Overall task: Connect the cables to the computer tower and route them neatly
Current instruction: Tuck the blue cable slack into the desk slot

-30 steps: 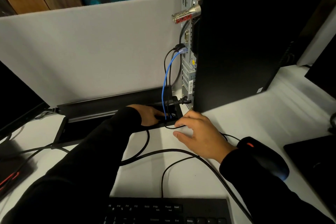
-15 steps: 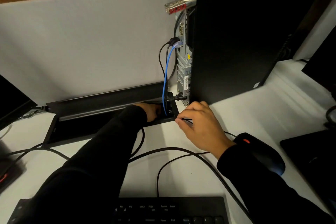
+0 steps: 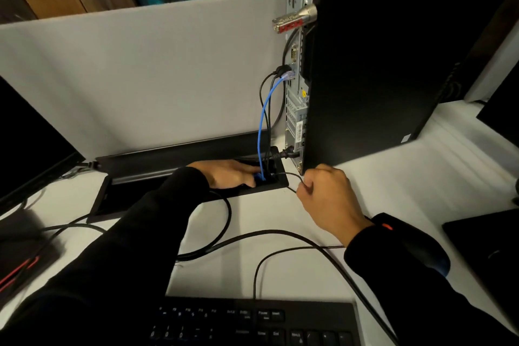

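A black computer tower [image 3: 379,64] stands upright on the white desk, its rear panel facing left. A blue network cable [image 3: 262,121] and black cables run from the rear ports down into an open black cable tray [image 3: 174,163] set in the desk. A black power plug [image 3: 285,153] sits in the tower's lower rear. My left hand [image 3: 229,174] reaches into the tray's opening, fingers lying by the blue cable's lower end. My right hand [image 3: 328,199] pinches a thin black cable [image 3: 286,175] just in front of the tower's bottom corner.
A black keyboard [image 3: 252,323] lies at the near edge. Loose black cables [image 3: 252,236] loop across the desk between keyboard and tray. A mouse [image 3: 393,229] sits partly hidden behind my right wrist. Dark monitors stand at far left and right. A grey partition rises behind the tray.
My right hand has lifted slightly and curled tighter on the thin black cable, pulling it towards the tower's corner. My left hand stays in the tray opening.
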Tool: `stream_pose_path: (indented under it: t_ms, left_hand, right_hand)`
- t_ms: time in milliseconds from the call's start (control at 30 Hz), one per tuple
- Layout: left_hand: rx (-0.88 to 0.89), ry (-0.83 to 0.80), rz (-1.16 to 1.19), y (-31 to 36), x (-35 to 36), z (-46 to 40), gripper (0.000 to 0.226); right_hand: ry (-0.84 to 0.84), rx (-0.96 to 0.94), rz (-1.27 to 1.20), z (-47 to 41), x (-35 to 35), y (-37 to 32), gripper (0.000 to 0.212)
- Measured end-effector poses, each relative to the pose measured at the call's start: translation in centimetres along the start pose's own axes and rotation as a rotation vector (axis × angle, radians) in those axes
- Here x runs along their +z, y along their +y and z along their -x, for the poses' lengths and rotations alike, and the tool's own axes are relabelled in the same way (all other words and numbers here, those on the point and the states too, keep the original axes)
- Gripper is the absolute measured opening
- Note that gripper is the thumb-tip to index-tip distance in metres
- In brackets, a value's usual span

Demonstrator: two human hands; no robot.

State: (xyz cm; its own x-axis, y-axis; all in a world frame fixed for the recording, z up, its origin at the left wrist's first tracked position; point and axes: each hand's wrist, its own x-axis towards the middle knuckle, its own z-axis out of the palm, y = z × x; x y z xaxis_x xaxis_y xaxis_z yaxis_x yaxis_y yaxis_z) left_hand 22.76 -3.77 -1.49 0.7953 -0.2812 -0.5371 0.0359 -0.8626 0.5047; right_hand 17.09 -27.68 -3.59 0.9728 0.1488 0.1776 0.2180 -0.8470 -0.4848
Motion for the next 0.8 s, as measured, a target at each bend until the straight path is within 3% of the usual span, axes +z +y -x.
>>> stream_pose_path:
  t_ms: [67, 133, 200, 400, 600, 800]
  left_hand:
    - [0.056, 0.057, -0.092, -0.7, 0.2, 0.4, 0.043]
    - [0.103, 0.140, -0.091, -1.5, 0.6, 0.5, 0.042]
    - [0.123, 0.229, -0.120, -1.6, 1.2, 0.5, 0.042]
    - [0.018, 0.192, -0.240, -0.4, 3.0, 0.1, 0.053]
    - [-0.001, 0.118, -0.286, -0.3, 3.4, 0.0, 0.071]
    - [-0.015, 0.337, -0.381, 0.5, 3.8, 0.2, 0.066]
  right_hand:
    - [0.006, -0.061, -0.080, 0.2, -0.1, -0.4, 0.007]
    - [-0.011, -0.075, -0.090, 0.5, 0.1, -1.0, 0.028]
    - [-0.001, -0.085, -0.064, 0.6, 0.2, -1.4, 0.036]
    - [-0.069, -0.051, 0.205, 0.4, -0.6, -1.7, 0.036]
    - [-0.069, -0.076, 0.210, 0.4, -0.5, -1.8, 0.035]
    - [-0.073, -0.075, 0.221, 0.5, -0.2, -1.9, 0.037]
